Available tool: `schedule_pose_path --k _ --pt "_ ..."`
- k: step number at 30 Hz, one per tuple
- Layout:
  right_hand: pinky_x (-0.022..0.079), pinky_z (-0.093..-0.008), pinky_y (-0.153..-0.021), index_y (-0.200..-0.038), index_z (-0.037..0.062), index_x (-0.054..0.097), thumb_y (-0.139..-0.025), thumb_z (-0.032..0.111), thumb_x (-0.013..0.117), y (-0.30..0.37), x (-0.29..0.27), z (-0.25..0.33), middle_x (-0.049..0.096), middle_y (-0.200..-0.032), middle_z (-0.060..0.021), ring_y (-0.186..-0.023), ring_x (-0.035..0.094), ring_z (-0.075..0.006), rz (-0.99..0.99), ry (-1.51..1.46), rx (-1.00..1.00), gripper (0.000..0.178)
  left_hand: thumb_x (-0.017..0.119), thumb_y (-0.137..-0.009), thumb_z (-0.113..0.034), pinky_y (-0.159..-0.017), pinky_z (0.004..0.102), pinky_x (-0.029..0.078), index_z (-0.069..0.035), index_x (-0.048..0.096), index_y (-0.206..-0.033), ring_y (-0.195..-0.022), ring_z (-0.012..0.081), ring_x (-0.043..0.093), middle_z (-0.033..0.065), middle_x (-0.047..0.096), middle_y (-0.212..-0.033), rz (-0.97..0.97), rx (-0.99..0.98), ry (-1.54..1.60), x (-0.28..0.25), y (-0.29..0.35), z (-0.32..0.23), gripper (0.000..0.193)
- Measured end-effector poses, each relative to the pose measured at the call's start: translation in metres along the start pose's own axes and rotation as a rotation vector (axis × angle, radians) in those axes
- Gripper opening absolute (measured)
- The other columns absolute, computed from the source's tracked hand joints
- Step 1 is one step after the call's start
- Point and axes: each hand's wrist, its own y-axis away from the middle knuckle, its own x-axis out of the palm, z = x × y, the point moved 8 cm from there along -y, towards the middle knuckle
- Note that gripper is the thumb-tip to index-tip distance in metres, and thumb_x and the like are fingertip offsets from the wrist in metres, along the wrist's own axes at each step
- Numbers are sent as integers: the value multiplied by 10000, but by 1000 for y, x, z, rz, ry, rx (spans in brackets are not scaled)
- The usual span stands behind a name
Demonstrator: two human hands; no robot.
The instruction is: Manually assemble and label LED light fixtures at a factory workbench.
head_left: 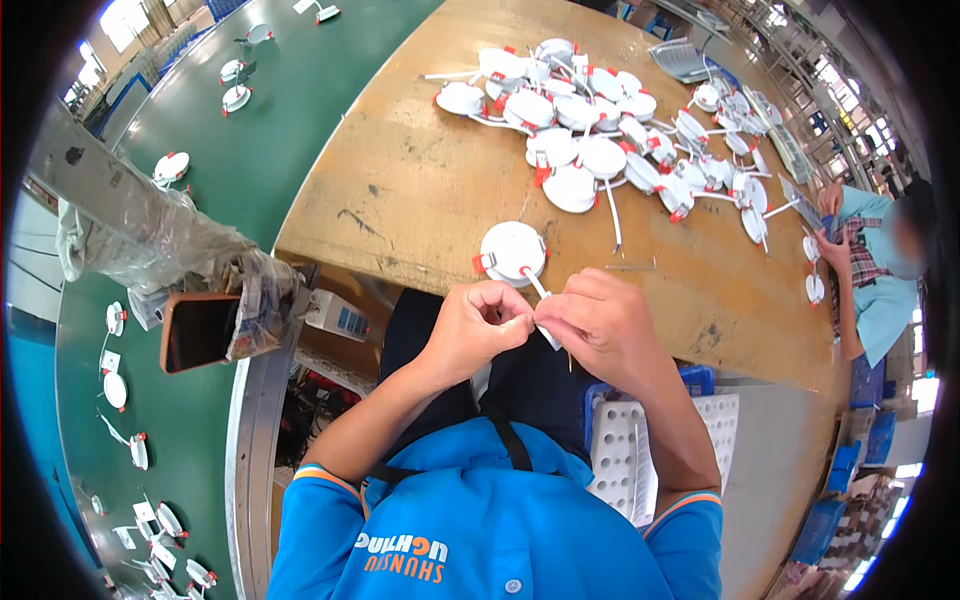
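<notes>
A round white downlight [512, 250] with red clip parts lies at the near edge of the wooden table, close in front of my hands. Its short white cable [537, 284] runs toward me, over the table edge, into my fingers. My left hand [478, 328] is closed, thumb and forefinger pinched at the cable. Against it, my right hand [602, 322] is closed in a pinch on the same cable. A white end sticks out below the fingertips, with a thin brownish piece beside it. The exact spot of the grip is hidden by my fingers.
Many similar downlights [570, 188] are heaped on the wooden table [400, 190]. At left runs a green conveyor [270, 130] carrying more lights. A phone [200, 332] hangs on a wrapped post. A perforated white tray [620, 450] is below. Another person [880, 260] works at right.
</notes>
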Motion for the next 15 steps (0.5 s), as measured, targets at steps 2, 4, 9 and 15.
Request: schedule_pose_path --k 2,4,9,15 --pt "400 -322 -508 -729 68 591 -662 103 642 -11 -4 -1 500 -623 -50 -595 492 -221 7 -82 -49 91 603 -732 -55 -495 152 365 -23 588 -715 -560 5 459 -29 557 -643 19 -16 95 0 -5 -6 39" --pt "401 -325 -518 -730 65 587 -672 104 635 -22 -3 -4 506 -629 -53 -607 496 -224 80 -103 -73 85 595 -743 -74 -567 174 388 -32 587 -753 -613 45 495 2 570 -679 60 -65 178 1 -8 -11 45" --pt "400 -330 -549 -737 60 576 -696 105 617 -47 6 -1 512 -641 -62 -635 501 -232 284 -140 -142 73 557 -760 -71 -560 177 383 -35 583 -761 -598 42 482 11 585 -702 116 -185 305 -7 -18 -6 44" --pt "378 -299 -528 -731 56 586 -698 72 616 -49 15 -23 499 -638 -59 -606 482 -196 186 -371 76 47 607 -766 -121 -581 182 401 -30 595 -821 -606 61 501 24 583 -721 22 -189 377 -20 -17 -9 107"
